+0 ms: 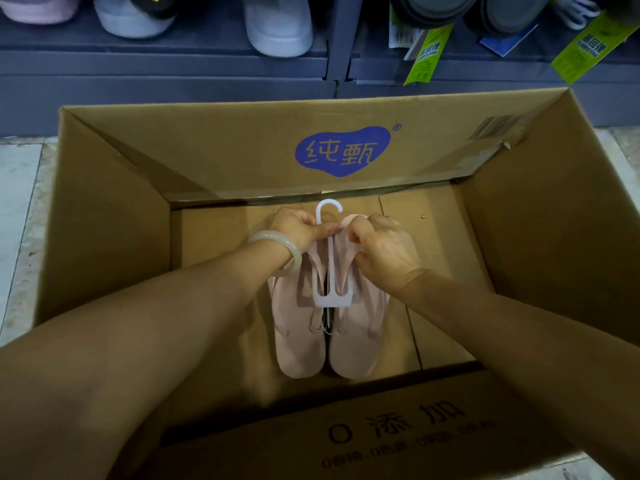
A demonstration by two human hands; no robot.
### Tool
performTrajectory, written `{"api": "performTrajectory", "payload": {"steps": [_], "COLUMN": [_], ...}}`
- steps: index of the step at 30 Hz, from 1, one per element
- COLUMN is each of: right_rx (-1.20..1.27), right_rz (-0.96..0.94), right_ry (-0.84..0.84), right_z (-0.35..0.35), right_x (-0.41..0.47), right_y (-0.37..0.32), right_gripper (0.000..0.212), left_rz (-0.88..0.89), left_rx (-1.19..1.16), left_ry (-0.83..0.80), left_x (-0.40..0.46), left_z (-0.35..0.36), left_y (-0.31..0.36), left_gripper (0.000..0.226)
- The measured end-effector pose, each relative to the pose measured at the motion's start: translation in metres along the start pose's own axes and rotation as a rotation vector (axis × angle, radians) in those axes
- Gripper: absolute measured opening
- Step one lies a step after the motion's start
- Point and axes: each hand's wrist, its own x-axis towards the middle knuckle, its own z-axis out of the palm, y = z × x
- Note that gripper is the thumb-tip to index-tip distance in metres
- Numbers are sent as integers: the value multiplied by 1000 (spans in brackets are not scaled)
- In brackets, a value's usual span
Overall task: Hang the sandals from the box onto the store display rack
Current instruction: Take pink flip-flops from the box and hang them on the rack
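Cardboard box (104,237) on the floor below the display rack (207,64); pink sandals (332,341) lie on its bottom, joined by a white hanger (330,268). Left hand (298,228) and right hand (384,249) both pinch the sandals' far end beside the hanger's hook.

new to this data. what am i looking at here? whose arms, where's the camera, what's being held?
No robot here: a person works bare-handed, and the one camera sits on their head, looking down. Both arms reach into an open cardboard box on the floor. Inside lies a pair of pink sandals clipped to a white plastic hanger with a hook on top. The left hand, bracelet on its wrist, pinches the hanger near the hook; the right hand grips the sandals' top end. Behind the box, more shoes stand on display.
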Motion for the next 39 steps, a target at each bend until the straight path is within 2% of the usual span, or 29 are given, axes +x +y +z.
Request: {"api": "performTrajectory", "payload": {"steps": [2,3,6,9,12,13,16,21,26,29,32,35,39], "right_rx": [76,115,260,536,925,957,821,841,747,670,587,514,610], "right_rz": [-39,-23,127,367,637,666,602,466,393,438,473,487,486], "right_ry": [-94,-170,-395,-392,-401,-408,-440,-377,-361,-308,-267,-269,-310], "right_z": [2,2,-3,-13,-22,-24,-33,-34,-33,-35,-41,-42,-38], "right_x": [-2,-2,-10,-7,7,11,21,41,51,55,61,60,62], "right_y": [3,5,15,20,24,24,23,9,0,0,-7,-11,-8], "right_gripper": [36,41,73,85,76,70,57,28,17,22,25,20,23], "left_rz": [0,8,70,159,236,255,292,340,357,347,333,315,284], "left_rx": [-49,-61,-56,-54,31,83,139,158,132,76,121,112,118], "left_ry": [-7,-7,8,2,17,28,11,-73,-90,-89,-95,-122,-191], "left_x": [-5,-6,-8,-10,-10,-9,-12,-22,-26,-25,-28,-31,-30], "left_z": [1,1,-2,-6,-10,-11,-16,-25,-30,-36,-40,-39,-41], "left_y": [3,4,5,9,14,14,17,23,24,26,28,28,27], "left_gripper": [27,25,23,20,24,26,29,28,17,32,20,14,15]}}
